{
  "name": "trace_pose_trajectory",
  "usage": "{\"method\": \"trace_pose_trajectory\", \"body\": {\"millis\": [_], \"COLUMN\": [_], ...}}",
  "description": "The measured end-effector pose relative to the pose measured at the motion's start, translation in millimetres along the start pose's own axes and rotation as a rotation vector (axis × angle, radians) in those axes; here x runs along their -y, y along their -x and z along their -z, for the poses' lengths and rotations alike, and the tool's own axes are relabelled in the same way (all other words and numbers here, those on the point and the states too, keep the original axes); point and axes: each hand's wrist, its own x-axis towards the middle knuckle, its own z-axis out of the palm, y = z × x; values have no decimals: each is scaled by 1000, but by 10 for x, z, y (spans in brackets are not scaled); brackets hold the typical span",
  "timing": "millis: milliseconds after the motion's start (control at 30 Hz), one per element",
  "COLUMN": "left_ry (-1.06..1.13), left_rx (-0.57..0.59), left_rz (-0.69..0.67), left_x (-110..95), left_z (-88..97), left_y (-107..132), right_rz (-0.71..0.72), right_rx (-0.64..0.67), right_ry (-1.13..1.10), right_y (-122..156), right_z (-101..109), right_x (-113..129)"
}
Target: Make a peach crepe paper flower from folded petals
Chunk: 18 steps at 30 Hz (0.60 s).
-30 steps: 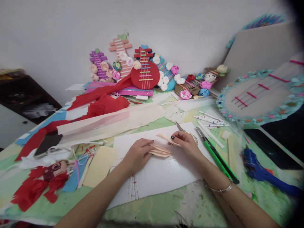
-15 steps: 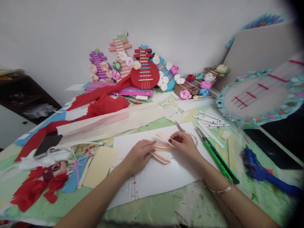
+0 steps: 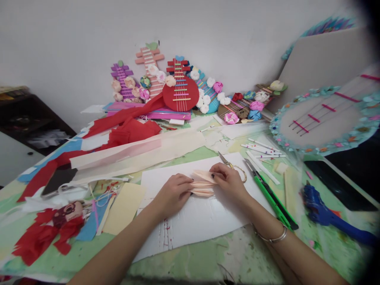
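Note:
Between my hands is a stack of folded peach paper (image 3: 203, 185), its layers partly fanned apart over a white board (image 3: 204, 225). My left hand (image 3: 175, 194) pinches the paper's left end. At its right end, my right hand (image 3: 227, 180) grips a layer between thumb and fingers. Just behind my right hand lie gold-handled scissors (image 3: 242, 171), partly hidden by it. A green utility knife (image 3: 276, 202) rests at the board's right edge, its blade end pointing away from me.
To the right are a blue glue gun (image 3: 323, 209), a black phone (image 3: 338, 186) and white sticks (image 3: 263, 148). On the left lie red crepe paper (image 3: 38, 237) and a yellow sheet (image 3: 124, 208). Decorated lute-shaped crafts (image 3: 181, 93) lean against the wall.
The lower paper layers have come up closer to the rest, making a tighter stack. The upper layer has shifted under my right fingers. Both hands stay nearly in place.

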Motion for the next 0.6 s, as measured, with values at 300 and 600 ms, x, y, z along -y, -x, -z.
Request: {"method": "trace_pose_trajectory", "body": {"millis": [300, 600], "left_ry": [-2, 30], "left_rx": [-44, -58], "left_rz": [-7, 5], "left_x": [28, 4], "left_z": [-22, -8], "left_y": [9, -3], "right_rz": [58, 160], "right_rx": [70, 177], "right_ry": [114, 138], "right_y": [-13, -5], "right_z": [-11, 9], "right_x": [5, 98]}}
